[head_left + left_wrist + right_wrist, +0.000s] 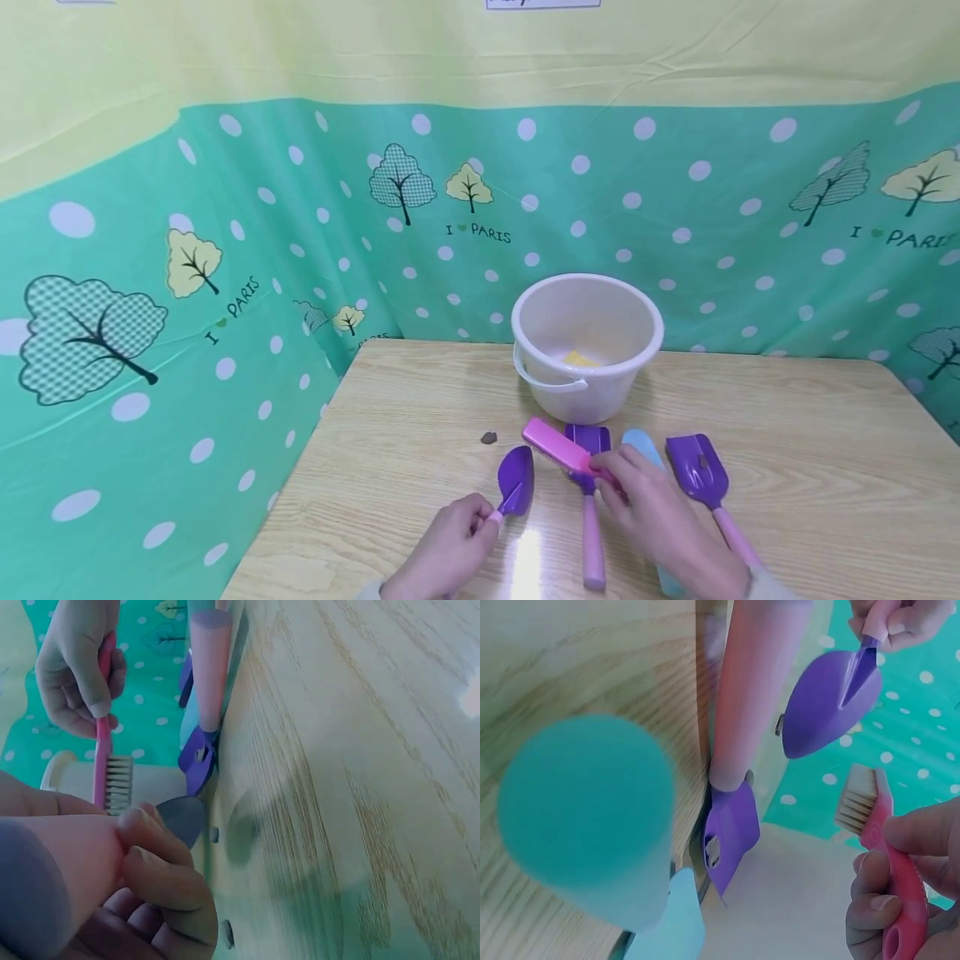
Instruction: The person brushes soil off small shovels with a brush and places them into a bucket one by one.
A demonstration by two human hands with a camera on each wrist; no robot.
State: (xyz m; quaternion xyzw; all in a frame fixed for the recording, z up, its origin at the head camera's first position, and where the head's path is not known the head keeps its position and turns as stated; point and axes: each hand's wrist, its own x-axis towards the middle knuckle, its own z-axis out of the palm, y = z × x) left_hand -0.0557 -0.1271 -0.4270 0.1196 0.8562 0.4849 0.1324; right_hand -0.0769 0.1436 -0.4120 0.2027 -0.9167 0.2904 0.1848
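Observation:
My left hand (pixel 450 542) grips the pink handle of a small purple trowel (pixel 516 481), whose pointed blade is raised over the table. In my right hand (pixel 651 507) is a pink brush (pixel 557 445), held by its handle. Its pale bristles show in the right wrist view, where the brush (pixel 868 806) stands apart from the trowel blade (pixel 829 705). Beneath the brush lies a purple square-ended shovel (pixel 592 542) with a pink handle. A light blue tool (pixel 642 444) lies partly hidden under my right forearm.
Behind the tools stands a white bucket (pixel 540 392) with its handle down and a yellow piece (pixel 579 359) inside. Another purple shovel (pixel 701 475) lies at the right, a dark bit on its blade. A small dark brown piece (pixel 489 437) lies left of the brush.

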